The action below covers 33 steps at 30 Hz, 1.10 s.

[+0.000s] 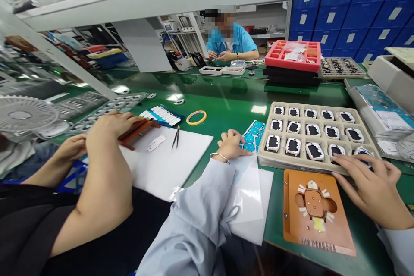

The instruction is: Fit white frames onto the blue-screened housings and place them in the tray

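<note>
- Two forearms of a co-worker in a black top reach in at far left, beside a white desk fan (19, 114); the co-worker's hands (110, 127) are closed around a reddish-brown strip (139, 132), with one hand on top and the other behind it.
- Just past that strip, a white board (168, 166) lies on the green table (226, 99), carrying slotted white pieces (155, 143) and a pair of tweezers (176, 136). Beyond it lie a blue-and-white sheet (161, 115) and a ring of yellow tape (196, 117).
- The person's left hand (231, 144), in a pale blue sleeve with a bangle at the wrist, is loosely curled and grips nothing. Its fingertips (242, 148) touch a blue sheet of cut pads (254, 138), and clear film (249, 194) lies under the forearm.
- Further right sits a pulp tray (313, 116) with three rows of black-and-white parts (293, 146).
- Nearer the camera, an orange jig (315, 211) lies on the table with a shaped cut-out, just below the tray.
- The person's right hand (368, 185) is open, its fingers spread and resting on the tray's near right corner, over the last parts.
- Across the table, a red foam tray (293, 55) sits on a black stack, in front of a seated co-worker in blue (231, 39).
</note>
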{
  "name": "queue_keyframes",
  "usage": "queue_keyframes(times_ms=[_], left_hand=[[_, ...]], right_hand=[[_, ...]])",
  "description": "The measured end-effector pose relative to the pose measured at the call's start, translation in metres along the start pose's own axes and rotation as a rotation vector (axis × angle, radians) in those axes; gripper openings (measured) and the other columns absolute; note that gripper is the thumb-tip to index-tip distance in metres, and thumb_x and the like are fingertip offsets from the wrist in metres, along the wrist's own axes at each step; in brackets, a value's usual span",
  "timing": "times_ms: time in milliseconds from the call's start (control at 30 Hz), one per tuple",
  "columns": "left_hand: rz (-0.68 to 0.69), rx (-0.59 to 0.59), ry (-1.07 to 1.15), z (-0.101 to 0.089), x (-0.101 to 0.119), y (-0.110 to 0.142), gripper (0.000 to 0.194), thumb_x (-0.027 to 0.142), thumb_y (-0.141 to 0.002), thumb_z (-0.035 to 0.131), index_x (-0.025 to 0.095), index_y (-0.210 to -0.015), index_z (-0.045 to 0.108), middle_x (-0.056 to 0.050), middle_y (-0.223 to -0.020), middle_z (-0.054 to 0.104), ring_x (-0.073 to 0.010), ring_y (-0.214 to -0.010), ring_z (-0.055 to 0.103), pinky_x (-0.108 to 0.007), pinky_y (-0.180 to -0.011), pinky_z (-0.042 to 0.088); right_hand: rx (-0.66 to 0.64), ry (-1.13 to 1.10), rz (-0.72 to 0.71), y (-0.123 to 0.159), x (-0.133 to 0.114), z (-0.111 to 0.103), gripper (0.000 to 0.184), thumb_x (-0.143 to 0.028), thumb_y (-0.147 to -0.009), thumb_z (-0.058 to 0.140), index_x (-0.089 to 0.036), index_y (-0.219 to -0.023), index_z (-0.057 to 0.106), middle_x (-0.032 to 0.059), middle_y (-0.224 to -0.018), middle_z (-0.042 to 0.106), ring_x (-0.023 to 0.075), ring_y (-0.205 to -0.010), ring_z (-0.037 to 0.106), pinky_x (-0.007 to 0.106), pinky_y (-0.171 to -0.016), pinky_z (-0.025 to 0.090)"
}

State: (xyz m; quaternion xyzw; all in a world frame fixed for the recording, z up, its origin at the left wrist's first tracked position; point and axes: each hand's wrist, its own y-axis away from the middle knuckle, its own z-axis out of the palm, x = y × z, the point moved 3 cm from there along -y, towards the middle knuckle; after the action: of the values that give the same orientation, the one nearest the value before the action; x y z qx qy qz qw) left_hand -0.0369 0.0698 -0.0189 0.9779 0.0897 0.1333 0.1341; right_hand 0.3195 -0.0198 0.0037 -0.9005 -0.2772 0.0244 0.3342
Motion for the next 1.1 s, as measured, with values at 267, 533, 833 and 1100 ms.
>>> queue_keyframes(times_ms=[267, 533, 833, 1100], left_hand=[[0.038, 0.041, 0.026, -0.002, 0.005, 0.007, 0.038, 0.042, -0.062, 0.081, 0.023, -0.086, 0.059, -0.007, -0.131, 0.045, -0.0342, -0.122, 0.040, -0.044, -0.093, 0.041], [0.192, 0.112, 0.177, -0.005, 0.016, 0.020, 0.021, 0.023, -0.077, 0.067, 0.022, -0.095, 0.056, 0.001, -0.089, 0.065, -0.0192, -0.085, 0.062, -0.032, -0.082, 0.048], [0.859, 0.864, 0.792, -0.025, 0.036, 0.065, 0.009, 0.025, -0.091, 0.057, 0.021, -0.097, 0.064, -0.004, -0.087, 0.067, -0.0178, -0.083, 0.062, -0.032, -0.075, 0.051], [1.530, 0.416, 0.668, 0.016, 0.086, 0.113, 0.014, 0.022, -0.098, 0.048, 0.023, -0.096, 0.062, -0.004, -0.092, 0.076, -0.0195, -0.097, 0.059, -0.036, -0.086, 0.047]], right_hand=[[-0.011, -0.173, 0.161, 0.003, 0.003, -0.001, 0.032, -0.045, -0.100, 0.042, -0.025, -0.115, 0.062, 0.0090, -0.098, 0.071, 0.0328, -0.094, 0.058, 0.046, -0.079, 0.030], [0.071, -0.198, 0.239, 0.004, 0.005, 0.002, 0.033, -0.047, -0.101, 0.044, -0.022, -0.115, 0.060, 0.0107, -0.090, 0.070, 0.0304, -0.088, 0.060, 0.040, -0.072, 0.033], [0.050, -0.234, 0.307, 0.002, 0.003, 0.003, 0.031, -0.046, -0.099, 0.051, -0.021, -0.115, 0.058, 0.0078, -0.091, 0.072, 0.0277, -0.089, 0.059, 0.039, -0.074, 0.035], [-0.122, -0.014, 0.214, -0.005, -0.011, 0.003, 0.035, -0.038, -0.101, 0.045, -0.031, -0.130, 0.061, 0.0068, -0.118, 0.069, 0.0327, -0.100, 0.051, 0.049, -0.082, 0.029]])
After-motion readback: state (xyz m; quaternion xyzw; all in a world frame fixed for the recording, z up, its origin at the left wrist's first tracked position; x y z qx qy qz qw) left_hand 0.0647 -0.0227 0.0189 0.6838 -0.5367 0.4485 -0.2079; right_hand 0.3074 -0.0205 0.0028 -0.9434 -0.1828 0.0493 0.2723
